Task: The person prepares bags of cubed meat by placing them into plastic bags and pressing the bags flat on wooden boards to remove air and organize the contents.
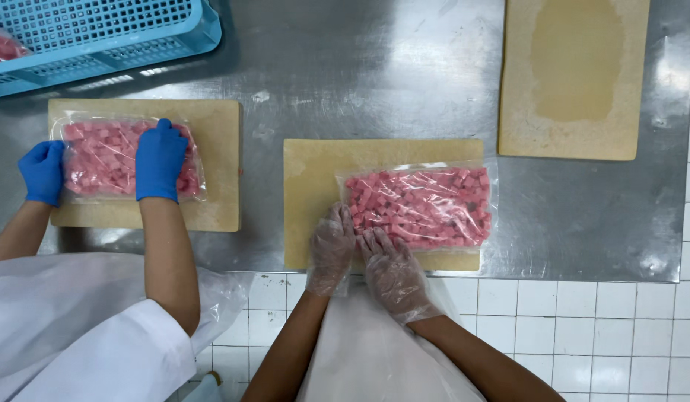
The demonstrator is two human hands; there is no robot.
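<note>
I see a steel worktop [374,82] running across the whole view, its front edge meeting a white tiled face below, and everything rests flat on it, so nothing needs propping. Three tan cutting boards lie on it as separate stations. The far right board [576,82] is bare apart from a darker damp patch, well apart from any hand. The middle board [315,201] sits squarely in front of me, and the left board [218,164] serves the co-worker beside me. A blue slotted crate [121,33] stands at the top left corner, within reach of that co-worker, with something pink just showing at its edge.

On my board lies a clear bag of pink cubes [423,208], pushed toward the board's right side and overhanging it slightly, its left end toward me. The bag lies flat, so the cubes spread into one even layer. My left hand [331,249], in a thin clear glove, rests with fingers spread at the bag's lower left corner, pinning that end down. My right hand [389,272], gloved the same way, lies flat just beside it, fingertips on the bag's near edge; neither hand is closed around anything, both press open-palmed.

The co-worker's bag of pink cubes [106,160] lies on the left board under two blue-gloved hands [160,160], one on top and one at its left end, flattening it likewise.
</note>
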